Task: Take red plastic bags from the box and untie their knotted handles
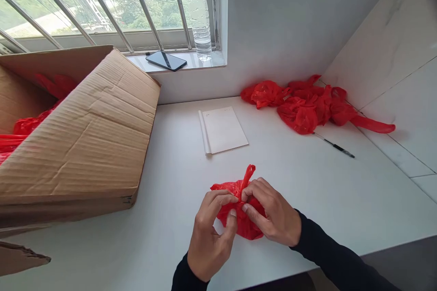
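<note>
- Red bag (pixel 249 232): lies on the white table (pixel 170 168), between the hands and just on the near side of the notebook (pixel 225 129); its body is bunched, and one twisted end stands up from the neck.
- Right hand (pixel 273 211): thumb and forefinger pinch the bag at its neck.
- Left hand (pixel 215 232): fingertips meet the neck from the other side, the thumb a little apart from the forefinger; whether they grip the plastic cannot be told.
- Stage: handling of this bag appears unfinished, since fingers of both hands are at the neck; whether a knot there is tight or loose is hidden.
- Heap of red bags (pixel 303 109): lies crumpled along the wall, near the pen (pixel 336 147); whether these are finished or waiting cannot be told.
- Cardboard box (pixel 102 132): stands at the left with more red plastic inside, contents partly hidden by its flap.
</note>
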{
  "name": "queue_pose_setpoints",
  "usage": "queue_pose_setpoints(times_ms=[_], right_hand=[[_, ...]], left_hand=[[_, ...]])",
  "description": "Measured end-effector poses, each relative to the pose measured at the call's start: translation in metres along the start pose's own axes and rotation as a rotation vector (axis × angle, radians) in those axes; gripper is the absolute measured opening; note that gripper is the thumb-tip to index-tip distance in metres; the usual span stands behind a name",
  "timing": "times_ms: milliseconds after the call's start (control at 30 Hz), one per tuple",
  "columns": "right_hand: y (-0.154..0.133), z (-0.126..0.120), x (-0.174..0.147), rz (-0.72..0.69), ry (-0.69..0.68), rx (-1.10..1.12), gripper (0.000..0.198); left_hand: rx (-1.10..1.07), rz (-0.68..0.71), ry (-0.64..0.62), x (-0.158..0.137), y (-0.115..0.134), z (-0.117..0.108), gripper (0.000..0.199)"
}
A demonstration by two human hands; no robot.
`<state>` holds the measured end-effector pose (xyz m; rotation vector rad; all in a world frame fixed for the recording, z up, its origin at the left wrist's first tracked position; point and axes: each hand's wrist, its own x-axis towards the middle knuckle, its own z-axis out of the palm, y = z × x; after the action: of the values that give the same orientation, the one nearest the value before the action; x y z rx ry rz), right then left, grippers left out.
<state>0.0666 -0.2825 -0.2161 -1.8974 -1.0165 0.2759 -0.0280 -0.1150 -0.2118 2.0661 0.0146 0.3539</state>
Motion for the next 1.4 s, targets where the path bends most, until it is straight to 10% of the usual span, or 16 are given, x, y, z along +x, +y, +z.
queue_pose_setpoints(times_ms=[400, 767, 1067, 1400], right_hand=[[-0.005, -0.008, 0.003, 0.123, -0.043, 0.129, 0.008], [-0.005, -0.009, 0.005, 0.171, -0.043, 0.167, 0.007], [-0.005, -0.015, 0.004, 0.304, 0.000, 0.325, 0.009], [-0.007, -0.011, 0.004, 0.275, 0.054, 0.374, 0.010]], left_hand=[[0.179, 0.050, -0.183, 0.003, -0.001, -0.008, 0.014], [0.214, 0.061, -0.096, 0.002, -0.002, -0.001, 0.014], [-0.089, -0.236, -0.034, -0.003, 0.001, -0.006, 0.012], [-0.053, -0.165, 0.072, 0.000, 0.006, 0.000, 0.008]])
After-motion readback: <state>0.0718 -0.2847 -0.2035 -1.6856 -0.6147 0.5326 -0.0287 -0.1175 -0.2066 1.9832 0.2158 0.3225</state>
